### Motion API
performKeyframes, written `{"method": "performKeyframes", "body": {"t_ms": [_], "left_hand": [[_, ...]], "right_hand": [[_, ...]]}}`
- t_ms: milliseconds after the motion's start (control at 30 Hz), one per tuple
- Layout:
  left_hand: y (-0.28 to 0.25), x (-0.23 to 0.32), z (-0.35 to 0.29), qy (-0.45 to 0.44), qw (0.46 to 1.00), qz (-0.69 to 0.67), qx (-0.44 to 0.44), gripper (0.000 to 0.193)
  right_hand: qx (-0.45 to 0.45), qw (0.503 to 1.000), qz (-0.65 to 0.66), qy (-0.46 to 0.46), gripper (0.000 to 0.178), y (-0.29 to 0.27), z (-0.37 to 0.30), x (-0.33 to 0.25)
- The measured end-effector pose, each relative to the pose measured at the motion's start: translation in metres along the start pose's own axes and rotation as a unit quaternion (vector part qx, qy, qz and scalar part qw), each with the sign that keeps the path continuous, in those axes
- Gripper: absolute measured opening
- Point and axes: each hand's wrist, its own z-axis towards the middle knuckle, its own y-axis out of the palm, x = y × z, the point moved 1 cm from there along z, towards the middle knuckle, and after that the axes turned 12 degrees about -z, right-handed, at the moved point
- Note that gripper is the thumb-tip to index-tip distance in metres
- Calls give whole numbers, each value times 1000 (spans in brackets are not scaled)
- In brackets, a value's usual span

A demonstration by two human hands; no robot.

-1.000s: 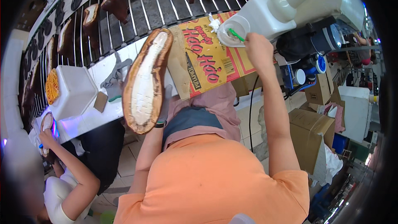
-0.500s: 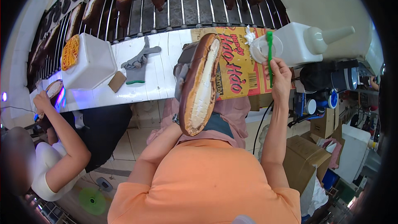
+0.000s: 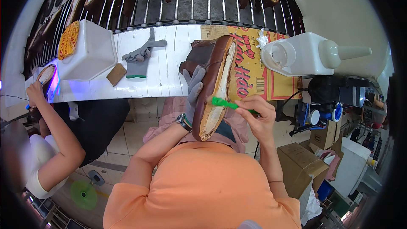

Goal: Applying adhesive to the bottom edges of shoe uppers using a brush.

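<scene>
A brown leather shoe upper (image 3: 202, 85) without an outsole is tilted in front of me, its pale underside facing right and up. My left hand (image 3: 194, 88), in a grey glove, grips it from the left side; part of that hand is hidden behind the shoe. Bare-fingered, my right hand (image 3: 259, 116) pinches the handle of a green brush (image 3: 231, 104). The brush head touches the edge of the underside, around its middle. Right of the shoe's toe end stands a small clear cup (image 3: 282, 55) with whitish content.
A printed cardboard sheet (image 3: 271, 87) covers the bench's right part, with a white squeeze bottle (image 3: 311, 53) on it. A grey glove (image 3: 144, 55), a brown block (image 3: 116, 74) and a white container (image 3: 90, 51) lie left. Beyond, more uppers rest on a roller rack (image 3: 193, 0). A co-worker (image 3: 59, 140) sits at left.
My right hand has brought the green brush from the cup down and left onto the shoe's underside. The shoe has shifted slightly right, showing more of my gloved left hand.
</scene>
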Motion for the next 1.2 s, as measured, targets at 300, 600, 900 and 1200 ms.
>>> {"method": "performKeyframes", "body": {"t_ms": [300,600,900,1200], "left_hand": [[2,-2,-6,-3,1000,5,3,71],[4,-6,-6,2,1000,1,3,73],[1,-4,-7,8,1000,-2,8,76],[1,-11,5,26,999,-18,9,78]], "right_hand": [[6,994,-54,98,9,-3,28,40],[61,978,-96,175,14,-9,74,84],[8,985,-27,171,13,-20,68,68],[-167,973,83,133,10,-26,37,29]]}}
